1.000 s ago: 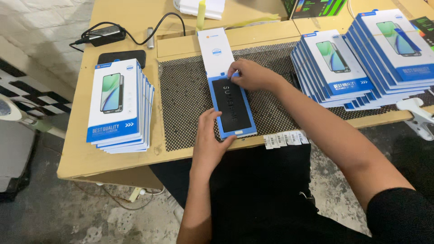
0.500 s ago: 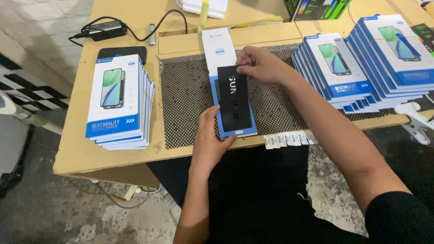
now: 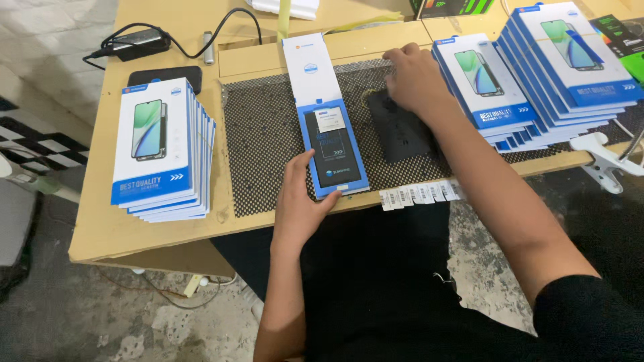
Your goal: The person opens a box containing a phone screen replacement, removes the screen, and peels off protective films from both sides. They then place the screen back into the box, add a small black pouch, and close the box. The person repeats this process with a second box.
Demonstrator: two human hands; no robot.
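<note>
An opened blue and white box point(image 3: 330, 144) lies flat on the black mesh mat point(image 3: 261, 134), its white lid folded back toward the far side. Inside it sits a dark sleeve with a small white label. My left hand point(image 3: 302, 201) rests on the box's near left corner and steadies it. My right hand point(image 3: 416, 80) presses on the far end of a black flat pad point(image 3: 401, 133) lying on the mat just right of the box.
A stack of blue and white screen-protector boxes point(image 3: 159, 151) stands at the left, and two taller stacks point(image 3: 530, 80) at the right. A strip of barcode stickers point(image 3: 419, 194) lies at the table's near edge. A black phone point(image 3: 164, 75) and a charger with cable point(image 3: 134, 43) lie at the back left.
My right hand lifted the black pad out of the open box and laid it on the mat to the right. My left hand stayed on the box's corner.
</note>
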